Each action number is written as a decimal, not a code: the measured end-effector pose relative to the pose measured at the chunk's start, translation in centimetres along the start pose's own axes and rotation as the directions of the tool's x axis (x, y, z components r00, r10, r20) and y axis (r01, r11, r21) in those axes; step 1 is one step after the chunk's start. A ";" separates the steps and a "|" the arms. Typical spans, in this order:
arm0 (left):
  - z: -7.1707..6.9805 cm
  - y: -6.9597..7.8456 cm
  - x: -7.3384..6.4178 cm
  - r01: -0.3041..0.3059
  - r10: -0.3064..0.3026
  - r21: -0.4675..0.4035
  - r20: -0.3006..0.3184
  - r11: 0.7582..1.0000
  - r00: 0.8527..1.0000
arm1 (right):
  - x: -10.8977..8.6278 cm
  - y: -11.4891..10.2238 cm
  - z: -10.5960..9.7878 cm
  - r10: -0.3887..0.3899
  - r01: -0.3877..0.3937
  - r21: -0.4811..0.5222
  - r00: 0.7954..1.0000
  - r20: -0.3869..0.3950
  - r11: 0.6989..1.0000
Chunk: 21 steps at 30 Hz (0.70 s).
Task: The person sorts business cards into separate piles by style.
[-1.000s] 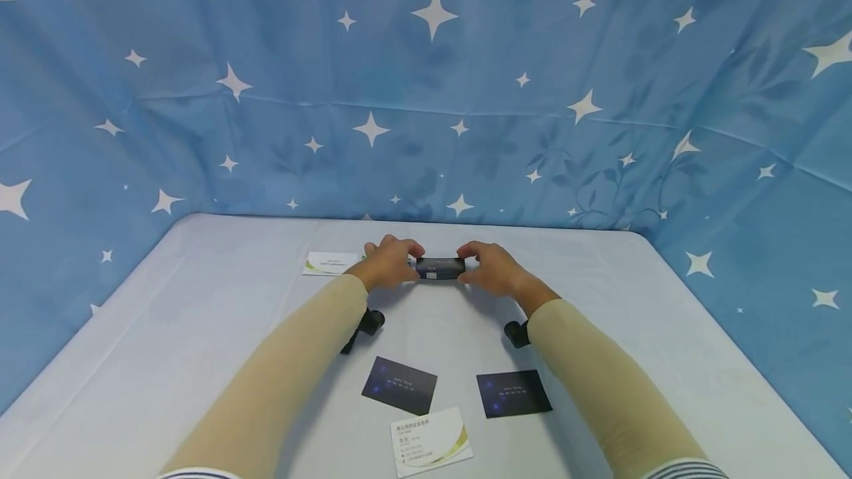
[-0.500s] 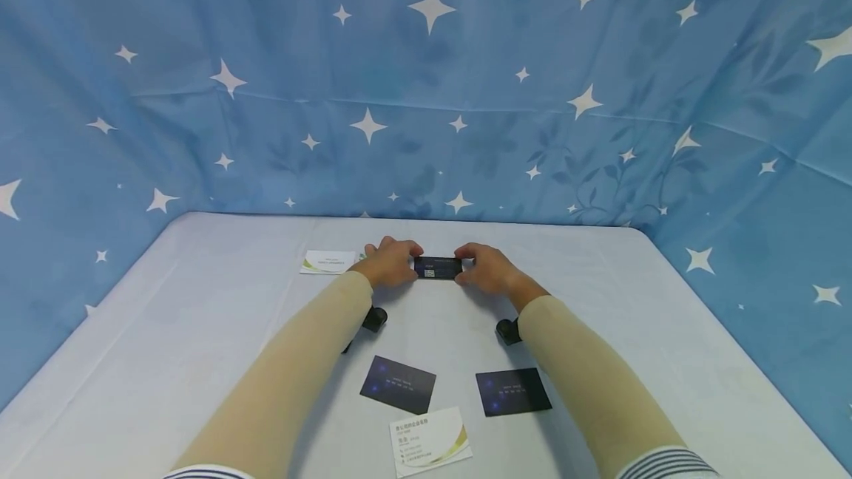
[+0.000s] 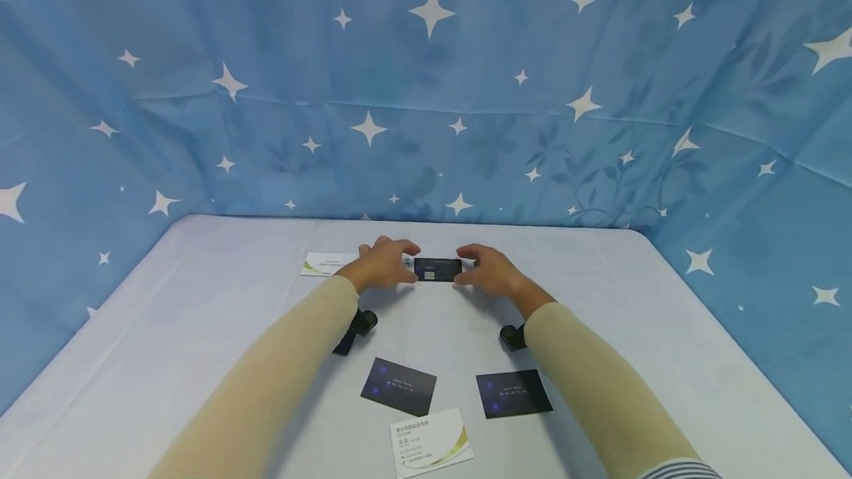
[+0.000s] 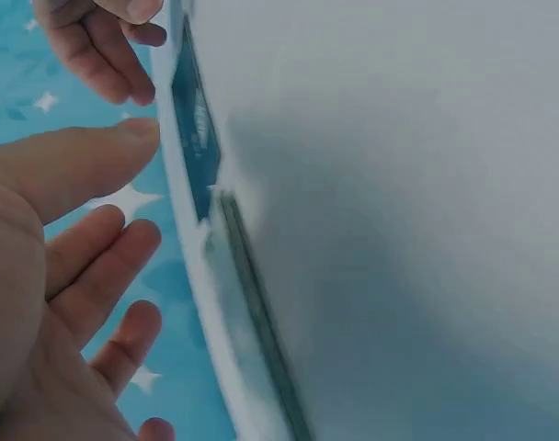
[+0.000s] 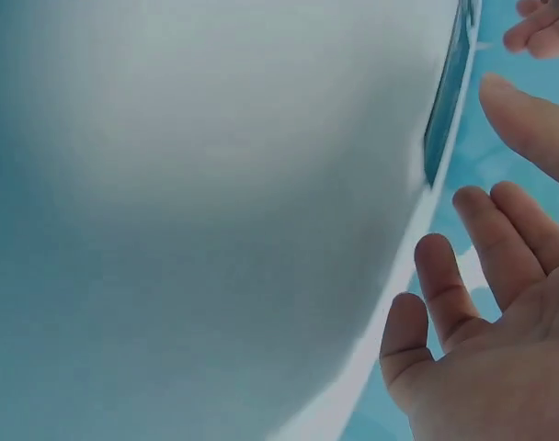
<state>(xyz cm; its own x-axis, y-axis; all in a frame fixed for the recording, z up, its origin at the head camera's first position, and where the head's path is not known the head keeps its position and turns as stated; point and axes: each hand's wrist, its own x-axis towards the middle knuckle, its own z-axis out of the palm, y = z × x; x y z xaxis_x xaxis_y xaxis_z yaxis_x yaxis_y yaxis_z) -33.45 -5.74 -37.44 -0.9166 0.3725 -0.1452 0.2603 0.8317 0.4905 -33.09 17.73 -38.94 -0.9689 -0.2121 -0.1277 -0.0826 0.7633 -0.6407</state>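
Observation:
A dark business card (image 3: 438, 270) with a small printed square lies flat toward the far side of the table. My left hand (image 3: 381, 263) is at its left end, thumb and fingers spread with a small gap from it. At the right end my right hand (image 3: 494, 270) has its thumb and index finger parted, close to the card's edge; the right wrist view shows the card (image 5: 448, 101) apart from that thumb. Partly behind my left hand is a white card (image 3: 326, 263) with a green-gold curve. In the left wrist view, a pale strip with a dark edge (image 4: 261, 312) borders the dark card (image 4: 197, 119).
Nearer on the white table (image 3: 166, 361) lie two dark cards, a left one (image 3: 399, 386) and a right one (image 3: 514, 393). A white card (image 3: 431, 442) lies in front, its top close to the left dark card. A blue star-patterned curtain (image 3: 426, 94) hangs behind.
The dark card was gripped at both ends and tilted; it now lies flat. Both hands have loosened from it, the left one drawing slightly left. The nearer cards have stayed put.

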 end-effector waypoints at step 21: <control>1.3 -2.5 -12.9 -0.175 0.178 -0.031 0.114 0.984 0.977 | -10.1 -4.1 2.8 -0.194 0.200 -0.031 0.972 0.135 0.979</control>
<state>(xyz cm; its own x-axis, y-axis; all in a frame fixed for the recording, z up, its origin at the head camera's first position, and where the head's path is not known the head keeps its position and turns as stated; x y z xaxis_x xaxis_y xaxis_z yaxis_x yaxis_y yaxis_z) -21.84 -12.07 -37.87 -0.8149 0.5590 -0.1529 0.4076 0.7404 0.5345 -22.35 15.03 -37.21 -0.8940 -0.4362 -0.1021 -0.2816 0.7243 -0.6293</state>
